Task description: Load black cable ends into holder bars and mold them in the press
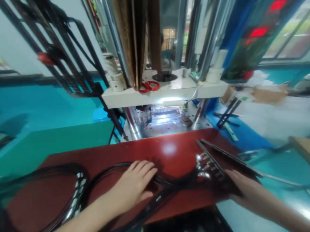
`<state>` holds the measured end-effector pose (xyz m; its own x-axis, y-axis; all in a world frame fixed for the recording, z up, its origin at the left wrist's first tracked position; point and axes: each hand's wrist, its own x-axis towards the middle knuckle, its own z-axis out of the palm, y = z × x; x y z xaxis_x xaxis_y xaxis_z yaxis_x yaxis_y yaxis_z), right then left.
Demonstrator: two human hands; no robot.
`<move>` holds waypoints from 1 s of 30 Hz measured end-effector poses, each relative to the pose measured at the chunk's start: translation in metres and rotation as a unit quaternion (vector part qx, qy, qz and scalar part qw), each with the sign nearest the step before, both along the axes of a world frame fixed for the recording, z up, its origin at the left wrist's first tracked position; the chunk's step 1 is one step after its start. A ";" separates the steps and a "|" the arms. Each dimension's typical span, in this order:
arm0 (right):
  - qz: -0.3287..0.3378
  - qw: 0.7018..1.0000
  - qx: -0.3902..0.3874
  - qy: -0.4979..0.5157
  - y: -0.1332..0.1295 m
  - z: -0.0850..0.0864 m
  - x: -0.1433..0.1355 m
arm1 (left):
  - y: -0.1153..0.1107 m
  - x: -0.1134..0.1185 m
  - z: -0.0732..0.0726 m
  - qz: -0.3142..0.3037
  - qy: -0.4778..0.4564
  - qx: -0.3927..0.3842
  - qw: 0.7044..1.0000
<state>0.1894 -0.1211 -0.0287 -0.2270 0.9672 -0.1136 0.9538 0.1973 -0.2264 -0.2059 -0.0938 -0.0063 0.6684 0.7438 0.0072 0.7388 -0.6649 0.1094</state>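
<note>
My left hand [139, 180] lies palm down with its fingers stretched out, over a bundle of black cables [172, 183] on the red-brown tabletop. At the bundle's right end, several shiny metal cable ends [204, 165] lie beside a dark, flat, rail-like piece [212, 158]. My right hand [244, 185] is closed around the near edge of this dark piece; some of its fingers are hidden and blurred. Another coil of black cable [77, 194] with pale bands rests at the left of the table.
Behind the red-brown table [170, 146] stands a press [166, 94] with a lit work area. Red-handled scissors [149, 86] sit on its plate. To the right, pliers and a cutter [231, 131] lie on a blue surface. A cardboard box [309, 153] is at the right edge.
</note>
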 end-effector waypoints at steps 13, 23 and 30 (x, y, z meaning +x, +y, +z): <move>-0.074 0.994 -0.043 -0.066 0.057 0.086 -0.002 | 0.007 0.067 0.010 -0.053 0.028 0.014 0.998; -0.060 0.994 0.095 0.003 0.074 0.145 0.005 | 0.010 0.080 0.012 0.029 -0.160 0.151 0.975; -0.069 0.984 0.082 0.139 0.078 0.119 0.016 | -0.033 0.091 -0.036 0.166 0.048 0.067 0.983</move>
<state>0.2052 -0.0433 0.0900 -0.0924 0.9911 0.0955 0.8800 0.1262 -0.4579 -0.1144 -0.1268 -0.0424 0.3907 0.9180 0.0683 0.9204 -0.3886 -0.0425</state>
